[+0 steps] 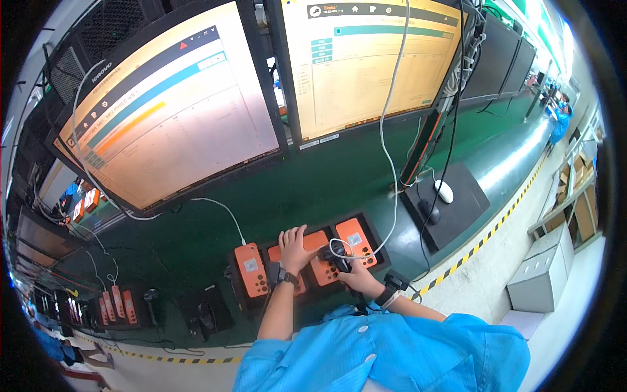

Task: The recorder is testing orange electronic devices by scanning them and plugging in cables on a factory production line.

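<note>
Here, the right hand wraps a black barcode scanner, likely light, rigid, best held by its handle; at the scanner's nine o'clock, the left hand spreads over an orange smartphone.

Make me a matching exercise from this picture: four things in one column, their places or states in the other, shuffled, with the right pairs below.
Things:
1. Left hand
2. Right hand
3. White mouse
4. Striped tape

Places or states:
A. On a black mat
B. Yellow and black, along the floor
C. Gripping a black handheld device
D. Over orange phones in a black tray

Right pairs: 1-D, 2-C, 3-A, 4-B.
</note>
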Available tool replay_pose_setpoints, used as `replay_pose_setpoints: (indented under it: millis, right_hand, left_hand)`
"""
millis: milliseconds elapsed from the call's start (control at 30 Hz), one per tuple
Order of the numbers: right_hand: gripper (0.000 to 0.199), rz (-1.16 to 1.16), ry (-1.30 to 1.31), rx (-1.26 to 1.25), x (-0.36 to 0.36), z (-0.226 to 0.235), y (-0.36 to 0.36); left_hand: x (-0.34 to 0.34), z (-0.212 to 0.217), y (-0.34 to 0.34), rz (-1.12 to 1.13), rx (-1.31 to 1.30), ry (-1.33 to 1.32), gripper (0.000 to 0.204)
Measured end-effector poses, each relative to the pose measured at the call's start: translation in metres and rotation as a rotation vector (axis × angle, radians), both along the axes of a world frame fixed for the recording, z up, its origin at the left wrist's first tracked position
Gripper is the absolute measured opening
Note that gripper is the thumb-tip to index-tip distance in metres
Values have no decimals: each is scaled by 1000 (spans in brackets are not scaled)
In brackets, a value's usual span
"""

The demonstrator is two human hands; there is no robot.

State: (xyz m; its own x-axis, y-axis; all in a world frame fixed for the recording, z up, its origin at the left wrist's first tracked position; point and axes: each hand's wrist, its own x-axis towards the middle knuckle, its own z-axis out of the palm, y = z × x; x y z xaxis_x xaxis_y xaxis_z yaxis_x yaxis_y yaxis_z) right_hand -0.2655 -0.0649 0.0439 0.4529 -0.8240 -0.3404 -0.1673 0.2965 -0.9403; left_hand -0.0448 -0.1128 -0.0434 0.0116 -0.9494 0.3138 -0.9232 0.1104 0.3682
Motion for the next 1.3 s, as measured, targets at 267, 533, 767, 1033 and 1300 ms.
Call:
replay_pose_setpoints:
  millis: [267, 533, 767, 1033, 1300]
  right_hand:
    - [49, 35, 95, 45, -1, -1, 2]
    - [48, 75, 45, 12, -1, -2, 0]
    - [45, 56, -3, -16, -1, -10, 0]
    - [40, -264, 74, -310, -29, -25, -22]
    - [40, -588, 453, -392, -143, -133, -117]
  left_hand:
    - [0, -1, 0, 6, 35, 3, 84]
    - [1, -6, -2, 9, 37, -2, 82]
    - [0, 0, -4, -6, 16, 0, 80]
    - [-11, 13, 14, 2, -61, -3, 75]
    - [-37, 9, 18, 129, -76, -117, 46]
